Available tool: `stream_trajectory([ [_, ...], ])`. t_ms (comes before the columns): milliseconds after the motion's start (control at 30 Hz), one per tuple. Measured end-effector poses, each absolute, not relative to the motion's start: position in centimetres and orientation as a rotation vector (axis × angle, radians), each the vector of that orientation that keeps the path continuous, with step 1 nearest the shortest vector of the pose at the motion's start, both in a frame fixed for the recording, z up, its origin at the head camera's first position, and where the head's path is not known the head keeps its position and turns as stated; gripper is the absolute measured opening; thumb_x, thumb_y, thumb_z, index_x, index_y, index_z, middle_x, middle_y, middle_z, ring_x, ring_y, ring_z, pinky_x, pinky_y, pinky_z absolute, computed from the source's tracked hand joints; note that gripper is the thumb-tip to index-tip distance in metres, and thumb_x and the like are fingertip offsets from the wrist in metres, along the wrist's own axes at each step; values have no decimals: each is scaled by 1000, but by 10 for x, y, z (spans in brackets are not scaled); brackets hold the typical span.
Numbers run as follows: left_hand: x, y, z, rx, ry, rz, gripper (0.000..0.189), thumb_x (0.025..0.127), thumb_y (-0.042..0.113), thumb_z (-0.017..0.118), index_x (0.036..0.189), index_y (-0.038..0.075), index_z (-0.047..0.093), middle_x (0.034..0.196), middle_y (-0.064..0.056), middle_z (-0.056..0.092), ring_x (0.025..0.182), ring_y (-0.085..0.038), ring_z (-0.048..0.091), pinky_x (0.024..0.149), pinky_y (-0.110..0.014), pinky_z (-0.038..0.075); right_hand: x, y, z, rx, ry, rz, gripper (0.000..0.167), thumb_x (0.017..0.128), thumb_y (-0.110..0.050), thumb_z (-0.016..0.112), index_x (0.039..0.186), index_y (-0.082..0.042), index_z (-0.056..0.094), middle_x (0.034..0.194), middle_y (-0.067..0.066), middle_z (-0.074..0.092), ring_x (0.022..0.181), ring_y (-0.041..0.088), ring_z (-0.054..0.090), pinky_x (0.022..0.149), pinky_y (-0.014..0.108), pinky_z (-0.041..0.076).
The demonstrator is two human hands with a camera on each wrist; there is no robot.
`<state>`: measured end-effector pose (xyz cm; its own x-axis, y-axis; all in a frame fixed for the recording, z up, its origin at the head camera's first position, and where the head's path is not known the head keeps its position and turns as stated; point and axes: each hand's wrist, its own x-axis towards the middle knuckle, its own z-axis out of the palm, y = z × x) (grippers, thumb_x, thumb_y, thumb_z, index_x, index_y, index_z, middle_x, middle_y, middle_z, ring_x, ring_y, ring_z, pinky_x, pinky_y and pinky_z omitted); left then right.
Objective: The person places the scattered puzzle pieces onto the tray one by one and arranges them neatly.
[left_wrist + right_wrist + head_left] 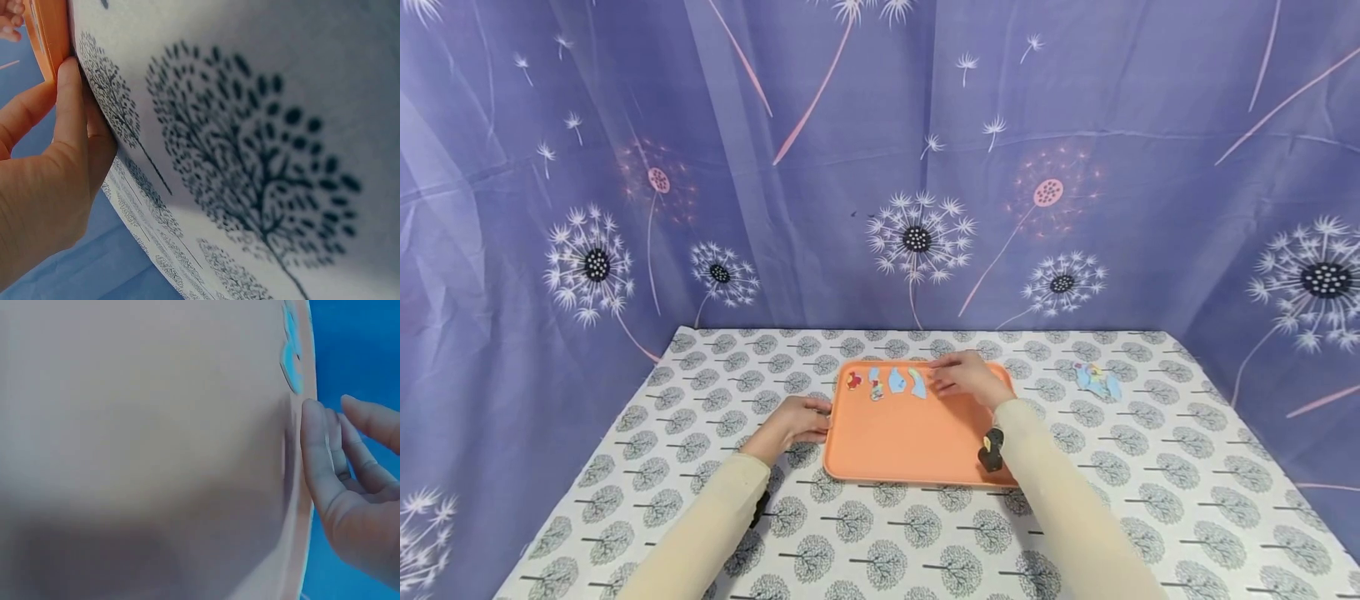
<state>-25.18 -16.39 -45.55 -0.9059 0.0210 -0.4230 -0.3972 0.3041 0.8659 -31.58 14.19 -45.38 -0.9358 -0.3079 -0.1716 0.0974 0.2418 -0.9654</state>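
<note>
An orange tray [917, 442] lies on the patterned tablecloth. Along its far side is a row of small flat cut-out pieces: a red one [853, 381], a narrow blue one with a printed figure [876, 389], a light blue one [897, 381] and a curved blue-green one [917, 383]. My left hand [796, 422] touches the tray's left edge from outside with fairly straight fingers. Over the far right part of the tray is my right hand [966, 377], near the curved piece. Its thumb and fingers stand apart in the right wrist view, with nothing visible between them.
More flat light-blue pieces [1097, 381] lie in a small overlapping heap on the tablecloth [1150, 442], right of the tray. A purple curtain [820, 250] with dandelion prints hangs behind the table and along both sides. The tray has a low raised rim.
</note>
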Motion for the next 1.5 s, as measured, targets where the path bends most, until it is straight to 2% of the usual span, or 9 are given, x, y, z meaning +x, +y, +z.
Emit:
stream_trajectory([
  [133,-251,-165,-455,-340,2230,1613,42,83,-9,64,125,-8,57,91,-21,68,65,-18,68,68,-30,63,-314,154,-449,-223,2233,-1758,37,94,0,55,127,16,49,114,35,60,100,44,63,89,46,57],
  [267,-250,-166,-455,-343,2231,1610,42,84,-8,64,126,-8,57,90,-20,68,65,-18,68,68,-30,63,-314,170,-449,-158,2251,-1851,37,93,2,55,126,17,49,113,36,59,97,44,65,88,48,57],
  [800,-251,-166,-456,-349,2221,1636,40,83,-11,63,123,-8,58,90,-20,68,63,-17,67,68,-29,63,-305,261,-443,24,2369,-1897,49,96,-8,56,139,10,40,138,34,42,103,21,65,100,39,51],
  [900,-251,-166,-456,-342,2228,1638,41,83,-11,63,123,-8,58,89,-20,68,63,-17,67,67,-29,63,-297,277,-437,46,2386,-1913,51,94,-5,57,139,12,38,123,23,59,94,10,67,99,36,51],
  [1033,-251,-166,-455,-332,2224,1649,41,82,-11,63,123,-9,58,89,-21,68,62,-17,67,67,-30,63,-287,297,-434,52,2453,-1874,54,94,-9,60,139,12,37,109,9,68,88,5,67,96,35,53],
  [1133,-251,-166,-455,-337,2223,1646,41,82,-11,63,123,-9,58,89,-21,68,63,-17,67,67,-29,63,-282,312,-437,61,2506,-1825,57,95,-14,61,141,10,37,120,15,64,90,4,67,97,35,52],
  [1233,-252,-166,-456,-343,2225,1643,41,82,-11,64,122,-9,58,89,-21,68,63,-17,67,67,-30,63,-276,326,-437,85,2520,-1809,59,95,-18,61,142,10,36,118,8,66,90,1,66,95,30,53],
  [1400,-253,-165,-459,-339,2227,1641,41,82,-10,65,123,-8,58,89,-20,68,64,-17,67,68,-30,63,-270,348,-438,128,2474,-1856,63,96,-23,61,142,10,34,93,-19,66,87,0,66,91,24,55],
  [1500,-253,-164,-459,-338,2227,1647,41,82,-11,65,122,-9,59,89,-20,68,64,-18,67,68,-30,63,-267,359,-441,141,2438,-1898,63,95,-20,61,142,11,33,85,-23,65,86,0,67,88,21,56],
])
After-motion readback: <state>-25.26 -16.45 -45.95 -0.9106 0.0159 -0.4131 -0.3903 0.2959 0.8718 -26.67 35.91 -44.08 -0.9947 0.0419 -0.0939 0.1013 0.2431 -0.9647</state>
